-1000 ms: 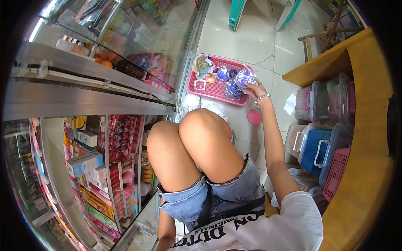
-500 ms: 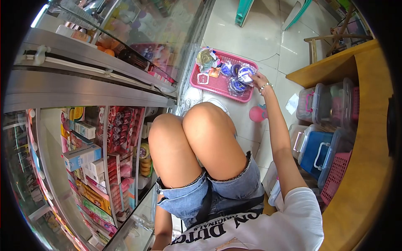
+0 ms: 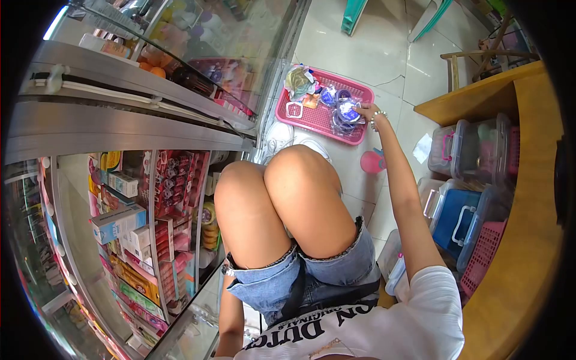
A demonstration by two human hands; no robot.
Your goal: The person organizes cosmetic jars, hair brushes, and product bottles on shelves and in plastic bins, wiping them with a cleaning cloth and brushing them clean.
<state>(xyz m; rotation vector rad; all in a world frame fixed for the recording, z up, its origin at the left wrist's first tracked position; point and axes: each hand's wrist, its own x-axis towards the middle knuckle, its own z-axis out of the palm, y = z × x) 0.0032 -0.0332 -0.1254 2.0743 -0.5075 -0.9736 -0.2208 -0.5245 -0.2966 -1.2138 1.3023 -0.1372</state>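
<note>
At the right side of a pink plastic basket [image 3: 318,126] on the floor, my right hand [image 3: 369,113] pinches the edge of a clear plastic packet [image 3: 348,110] with a round blue-and-white item in it. The packet is over other clear packets with dark round items, so those are partly covered. Another blue packet [image 3: 328,95] lies just left of it. Farther left in the basket are a greenish crumpled wrapper [image 3: 298,83], a small orange packet [image 3: 310,101] and a white square frame [image 3: 294,110]. My left forearm hangs at the lower left, and its hand is out of sight.
To the left stands a glass display case with shelves of boxed and packaged goods [image 3: 119,223]. On the right, clear lidded bins [image 3: 474,147] and a blue container [image 3: 454,216] sit under a wooden desk [image 3: 540,120]. A pink cup [image 3: 372,161] stands on the tiles.
The packet in my right hand has shifted slightly left and down, now over the packets below it. The whole view has moved a little.
</note>
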